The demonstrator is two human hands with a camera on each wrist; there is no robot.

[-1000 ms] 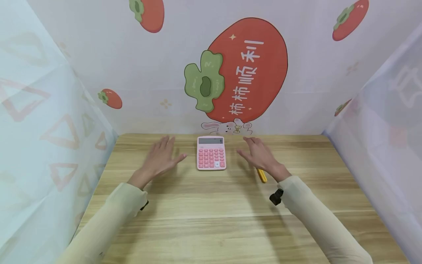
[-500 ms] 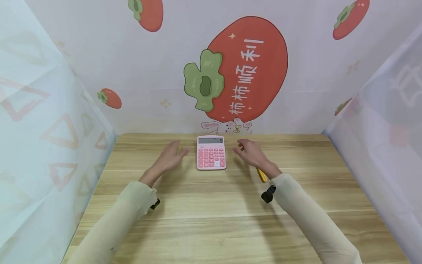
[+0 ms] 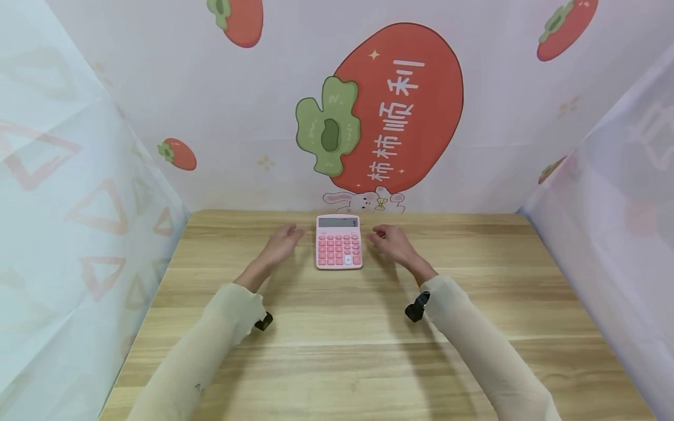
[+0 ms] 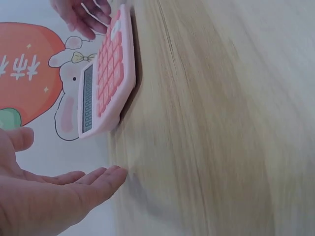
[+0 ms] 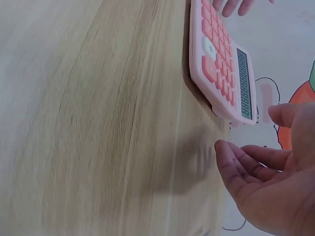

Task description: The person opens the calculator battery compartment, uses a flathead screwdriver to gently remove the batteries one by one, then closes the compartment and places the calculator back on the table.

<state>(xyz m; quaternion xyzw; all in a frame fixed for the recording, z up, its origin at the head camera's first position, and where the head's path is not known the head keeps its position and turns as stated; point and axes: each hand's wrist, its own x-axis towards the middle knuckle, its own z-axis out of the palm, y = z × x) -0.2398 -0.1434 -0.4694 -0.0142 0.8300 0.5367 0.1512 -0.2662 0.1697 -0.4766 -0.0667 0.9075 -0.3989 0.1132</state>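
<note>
A pink calculator (image 3: pixel 339 242) with a grey display lies near the back of the wooden table, between both hands. My left hand (image 3: pixel 280 245) is just left of it, thumb apart from fairly straight fingers, holding nothing. To its right, my right hand (image 3: pixel 394 243) has loosely bent fingers with nothing in them. The left wrist view shows a gap between my left fingertips (image 4: pixel 118 173) and the calculator's edge. From the right wrist, my right fingertips (image 5: pixel 221 146) also look apart from the calculator (image 5: pixel 216 54).
The wooden table (image 3: pixel 342 362) meets a back wall sheet (image 3: pixel 253 105) printed with persimmons and a rabbit. Patterned sheets close off the left and right sides. A yellow stick-like object seen earlier is now almost wholly hidden under the right wrist.
Both hands have moved inward toward the calculator, the left one further. The right fingers are more bent than before. The right forearm now covers the yellow object. The calculator stays where it was.
</note>
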